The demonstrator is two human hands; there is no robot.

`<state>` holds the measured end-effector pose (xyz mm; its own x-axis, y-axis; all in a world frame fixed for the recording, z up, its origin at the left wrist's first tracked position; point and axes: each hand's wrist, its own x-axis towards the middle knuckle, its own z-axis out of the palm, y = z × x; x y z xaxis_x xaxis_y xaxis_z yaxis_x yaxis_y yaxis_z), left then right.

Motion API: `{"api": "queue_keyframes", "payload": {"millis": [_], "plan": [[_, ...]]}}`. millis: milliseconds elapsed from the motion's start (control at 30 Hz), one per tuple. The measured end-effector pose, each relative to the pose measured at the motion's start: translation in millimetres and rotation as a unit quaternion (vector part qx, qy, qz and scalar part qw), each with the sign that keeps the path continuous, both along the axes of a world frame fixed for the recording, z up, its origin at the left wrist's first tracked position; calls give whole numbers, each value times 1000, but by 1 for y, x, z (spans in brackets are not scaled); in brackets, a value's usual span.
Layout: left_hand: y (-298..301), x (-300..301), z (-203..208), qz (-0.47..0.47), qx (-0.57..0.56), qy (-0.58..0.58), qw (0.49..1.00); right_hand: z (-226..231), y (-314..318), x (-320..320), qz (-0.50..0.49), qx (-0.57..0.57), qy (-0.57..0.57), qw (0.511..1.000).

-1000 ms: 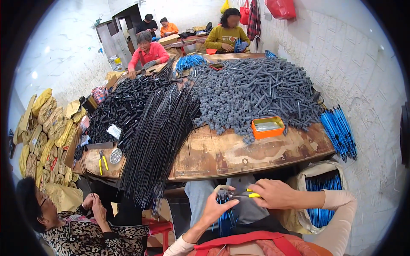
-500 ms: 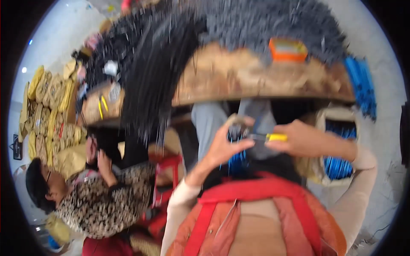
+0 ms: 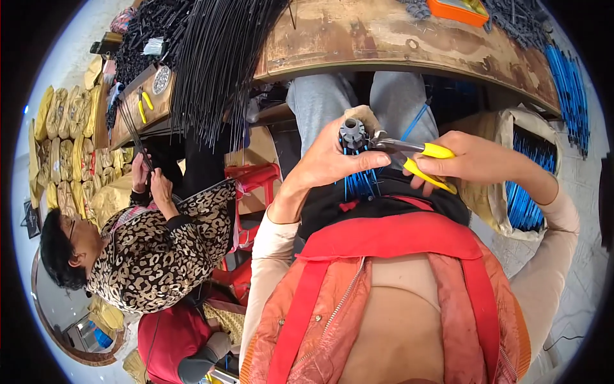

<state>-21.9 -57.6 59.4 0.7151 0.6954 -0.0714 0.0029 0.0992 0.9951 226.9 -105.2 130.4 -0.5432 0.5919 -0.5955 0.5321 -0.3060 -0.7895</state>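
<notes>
My left hand (image 3: 327, 157) is closed around a bundle of thin blue rods (image 3: 361, 185) above my lap. At the top of the bundle sits a dark grey, ridged round piece with a hole in its middle (image 3: 352, 132). In my right hand (image 3: 470, 157) are yellow-handled pliers (image 3: 419, 148), their handles spread apart. The metal jaws point left and meet the bundle beside my left thumb; what lies between them is too small to make out. One blue rod (image 3: 417, 121) slants up behind the pliers.
Ahead runs a wooden table (image 3: 358, 38) with long black rods (image 3: 217, 64), an orange box (image 3: 457, 11) and blue rods (image 3: 569, 96) at its right end. A sack of blue rods (image 3: 502, 173) stands at my right. On the left, a co-worker (image 3: 173, 256) handles black rods.
My view has tilted, so the table sits higher in the picture. The pliers' handles have spread apart. The co-worker's hands are now on black rods.
</notes>
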Motion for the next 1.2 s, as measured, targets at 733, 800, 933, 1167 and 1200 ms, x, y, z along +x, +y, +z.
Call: {"api": "queue_keyframes", "payload": {"millis": [733,800,933,1167,1200], "plan": [[2,20,0,54,38,46,997,41,30,4,76,-38,-181,980],[-3,17,1,58,19,25,998,41,32,-1,98,-45,-165,980],[-3,18,-12,101,34,24,994,19,25,-3,45,15,-131,990],[22,28,-16,106,17,-8,994,-36,30,20,127,408,-42,903],[26,29,-16,109,-7,-27,994,-20,36,17,92,290,-49,951]]}}
